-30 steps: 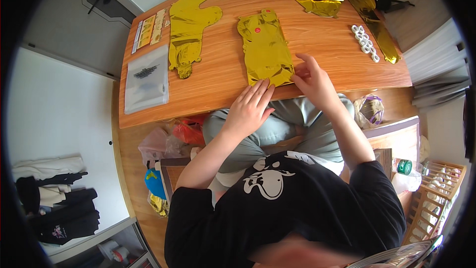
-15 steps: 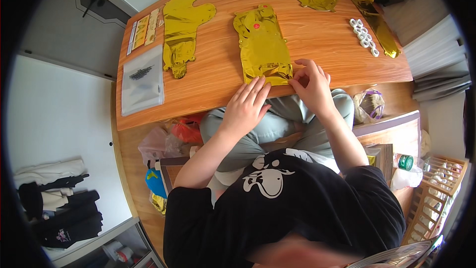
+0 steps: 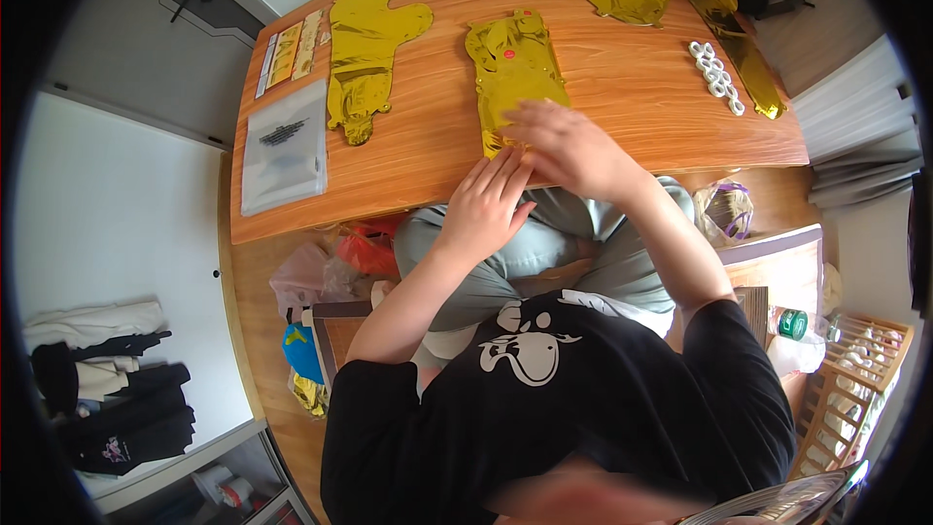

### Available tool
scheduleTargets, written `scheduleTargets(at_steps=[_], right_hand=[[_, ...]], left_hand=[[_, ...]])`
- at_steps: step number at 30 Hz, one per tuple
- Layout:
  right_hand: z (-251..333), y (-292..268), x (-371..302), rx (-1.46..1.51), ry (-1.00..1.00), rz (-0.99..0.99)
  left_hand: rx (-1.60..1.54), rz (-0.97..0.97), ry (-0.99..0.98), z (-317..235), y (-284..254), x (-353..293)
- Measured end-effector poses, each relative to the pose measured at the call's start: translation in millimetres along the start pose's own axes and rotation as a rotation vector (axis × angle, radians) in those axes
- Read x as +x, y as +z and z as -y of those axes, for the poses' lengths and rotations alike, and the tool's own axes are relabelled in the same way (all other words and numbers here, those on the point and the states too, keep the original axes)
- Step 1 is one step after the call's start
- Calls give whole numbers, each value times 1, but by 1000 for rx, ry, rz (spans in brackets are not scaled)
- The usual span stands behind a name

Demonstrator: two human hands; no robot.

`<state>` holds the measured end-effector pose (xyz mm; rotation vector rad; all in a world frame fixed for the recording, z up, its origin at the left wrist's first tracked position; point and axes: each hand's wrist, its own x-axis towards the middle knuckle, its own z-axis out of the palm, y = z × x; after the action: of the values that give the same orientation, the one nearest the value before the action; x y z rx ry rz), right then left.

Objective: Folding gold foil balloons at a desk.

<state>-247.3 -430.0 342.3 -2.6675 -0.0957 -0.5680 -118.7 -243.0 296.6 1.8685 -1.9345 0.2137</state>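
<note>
The left hand (image 3: pixel 486 214) lies flat, fingers extended and holding nothing, its fingertips at the near edge of the gold foil piece (image 3: pixel 517 63). The right hand (image 3: pixel 578 151), slightly blurred, reaches across the lower part of this foil; whether its fingers grip or touch it cannot be told. The foil extends ahead of both hands on the wooden table (image 3: pixel 418 156). Left of the left hand lies a clear plastic sleeve (image 3: pixel 284 165); beyond it, ahead and left, a curved gold foil shape (image 3: pixel 364 49). White rings (image 3: pixel 714 78) lie ahead and right of the right hand, with a larger foil sheet (image 3: pixel 632 5) farther ahead.
</note>
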Motion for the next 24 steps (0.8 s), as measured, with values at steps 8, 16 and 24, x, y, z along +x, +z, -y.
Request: scheduleTargets(at_steps=[8,16,24], right_hand=[[-7,17,1,-4,21,288],[-3,15,0,1,49,256],[-1,15,2,-37,77,293]], left_hand=[[-676,-118,-210,1,-15,-5],[-51,26,-159,56,-52,-10],[55,264,165,79,-65,-5]])
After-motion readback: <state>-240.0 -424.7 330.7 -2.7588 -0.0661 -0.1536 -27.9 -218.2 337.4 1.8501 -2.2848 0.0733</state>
